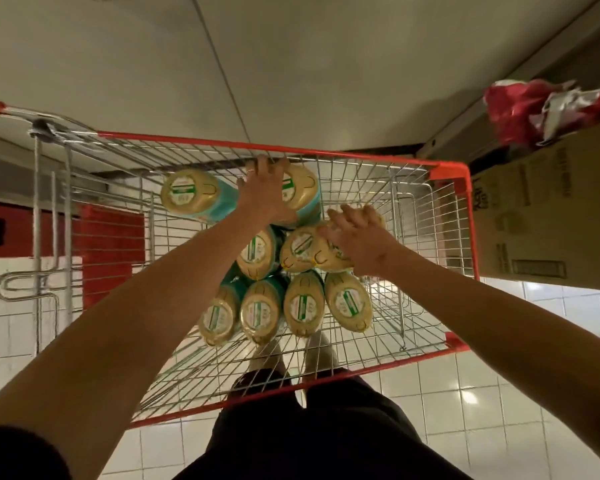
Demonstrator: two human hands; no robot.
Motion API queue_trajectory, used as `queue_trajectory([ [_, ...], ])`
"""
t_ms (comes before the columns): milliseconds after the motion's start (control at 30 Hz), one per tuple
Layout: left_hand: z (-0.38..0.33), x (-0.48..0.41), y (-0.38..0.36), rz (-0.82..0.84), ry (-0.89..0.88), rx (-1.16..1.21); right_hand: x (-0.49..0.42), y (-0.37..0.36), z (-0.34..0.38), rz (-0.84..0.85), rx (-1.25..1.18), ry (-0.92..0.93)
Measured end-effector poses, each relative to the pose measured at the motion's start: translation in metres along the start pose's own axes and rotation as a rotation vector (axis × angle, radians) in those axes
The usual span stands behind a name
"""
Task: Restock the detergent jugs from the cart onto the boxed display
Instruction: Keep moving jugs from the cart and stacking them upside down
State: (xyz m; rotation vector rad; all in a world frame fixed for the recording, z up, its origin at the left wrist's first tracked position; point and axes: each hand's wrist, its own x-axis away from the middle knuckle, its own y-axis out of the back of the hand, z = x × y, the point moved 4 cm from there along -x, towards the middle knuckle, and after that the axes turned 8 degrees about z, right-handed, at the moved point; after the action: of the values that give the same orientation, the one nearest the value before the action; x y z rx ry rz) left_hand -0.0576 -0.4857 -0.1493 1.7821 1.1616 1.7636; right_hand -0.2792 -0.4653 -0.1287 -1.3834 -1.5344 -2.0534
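A red-rimmed wire cart (291, 148) holds several detergent jugs with beige ends and teal bodies, lying on their sides. One jug (191, 194) lies alone at the far left. My left hand (267, 192) reaches to the far side and its fingers curl over a jug (303, 188) against the cart's far rim. My right hand (357, 240) lies with spread fingers on top of a jug (329, 258) in the middle cluster, touching it without a closed grip. A front row of jugs (303, 303) sits nearest me.
A tall brown cardboard box (548, 216) stands just right of the cart, with crumpled red and white plastic wrap (520, 109) on top. A red crate (111, 237) shows through the cart's left side. White tile floor (465, 393) and my legs lie below.
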Motion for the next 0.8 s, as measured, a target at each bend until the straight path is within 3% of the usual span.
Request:
queue_trajectory([
  [300, 0.009, -0.001, 0.0, 0.034, -0.031, 0.021, -0.013, 0.02, -0.007, -0.015, 0.012, -0.075],
  [567, 0.037, 0.066, 0.023, -0.085, 0.082, 0.215, 0.045, 0.051, 0.003, -0.19, -0.283, -0.237],
  [800, 0.042, 0.144, 0.037, -0.101, 0.044, 0.275, 0.119, 0.048, 0.035, -0.287, -0.605, -0.36],
])
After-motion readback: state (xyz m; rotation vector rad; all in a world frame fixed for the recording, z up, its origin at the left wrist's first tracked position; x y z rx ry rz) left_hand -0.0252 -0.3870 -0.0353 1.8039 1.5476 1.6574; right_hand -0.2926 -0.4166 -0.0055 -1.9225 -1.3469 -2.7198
